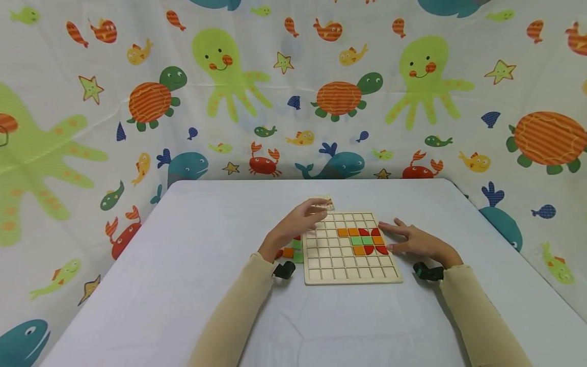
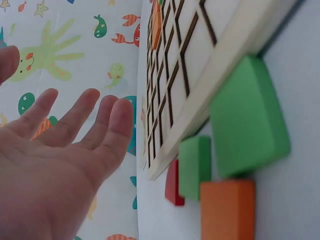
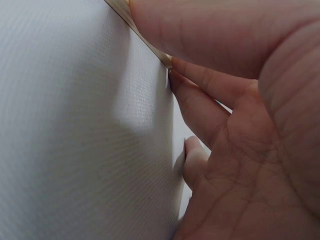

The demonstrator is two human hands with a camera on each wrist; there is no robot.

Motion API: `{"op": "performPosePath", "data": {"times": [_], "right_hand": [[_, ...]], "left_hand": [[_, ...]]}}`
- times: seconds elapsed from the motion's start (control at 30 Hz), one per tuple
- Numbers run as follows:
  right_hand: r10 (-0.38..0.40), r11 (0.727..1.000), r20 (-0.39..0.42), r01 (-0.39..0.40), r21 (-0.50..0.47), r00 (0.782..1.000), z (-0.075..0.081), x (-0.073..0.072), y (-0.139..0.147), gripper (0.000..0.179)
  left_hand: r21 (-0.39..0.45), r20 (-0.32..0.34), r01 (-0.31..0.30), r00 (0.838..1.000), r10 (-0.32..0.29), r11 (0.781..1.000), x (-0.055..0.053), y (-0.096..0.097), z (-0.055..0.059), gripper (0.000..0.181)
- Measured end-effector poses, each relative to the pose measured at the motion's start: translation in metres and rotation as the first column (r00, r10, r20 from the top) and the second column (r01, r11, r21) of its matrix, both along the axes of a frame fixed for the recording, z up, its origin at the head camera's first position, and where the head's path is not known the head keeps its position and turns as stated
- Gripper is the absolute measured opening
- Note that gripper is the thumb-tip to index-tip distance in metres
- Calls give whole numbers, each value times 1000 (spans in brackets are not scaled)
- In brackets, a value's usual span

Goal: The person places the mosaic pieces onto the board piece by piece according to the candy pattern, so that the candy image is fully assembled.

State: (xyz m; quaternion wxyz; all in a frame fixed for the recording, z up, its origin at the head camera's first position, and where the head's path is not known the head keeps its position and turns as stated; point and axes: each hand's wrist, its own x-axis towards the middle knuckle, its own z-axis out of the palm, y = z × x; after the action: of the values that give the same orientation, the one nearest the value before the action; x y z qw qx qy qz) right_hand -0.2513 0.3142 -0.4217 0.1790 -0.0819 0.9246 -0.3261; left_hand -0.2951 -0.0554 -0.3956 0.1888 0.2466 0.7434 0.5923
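A wooden grid board (image 1: 350,275) lies on the table. Orange, green and rounded red tiles (image 1: 356,240) sit in cells on its right half. My left hand (image 1: 300,220) is raised over the board's far left corner, fingers extended and holding nothing; in the left wrist view the palm (image 2: 55,175) is bare. Along the board's right edge, my right hand (image 1: 419,241) rests with its fingertips touching the rim, as the right wrist view also shows at the wooden edge (image 3: 145,40). A small patterned card (image 1: 331,203) lies beyond the board, partly hidden by my left hand.
Loose tiles lie against the board's left side: green ones (image 2: 245,120), an orange one (image 2: 227,210) and red ones (image 2: 174,182), partly covered by my left arm in the head view. A white cloth covers the table (image 1: 183,244). A sea-animal curtain (image 1: 284,132) hangs behind.
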Motion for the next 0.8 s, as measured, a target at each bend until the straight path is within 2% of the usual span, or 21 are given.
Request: {"op": "performPosePath", "data": {"times": [0.4,0.67,0.8], "right_hand": [[-7,1000,12,7,6,1000,5,4,-3,94],[0,1000,4,0,-4,1000,5,5,-2,96],[-4,1000,3,4,4,1000,4,5,-2,96]], "left_hand": [[-13,-57,-98,994,97,995,7,-42,9,56],[-93,-72,-149,987,143,984,9,-64,15,55],[-186,-82,-169,984,156,968,10,-74,16,52]]}}
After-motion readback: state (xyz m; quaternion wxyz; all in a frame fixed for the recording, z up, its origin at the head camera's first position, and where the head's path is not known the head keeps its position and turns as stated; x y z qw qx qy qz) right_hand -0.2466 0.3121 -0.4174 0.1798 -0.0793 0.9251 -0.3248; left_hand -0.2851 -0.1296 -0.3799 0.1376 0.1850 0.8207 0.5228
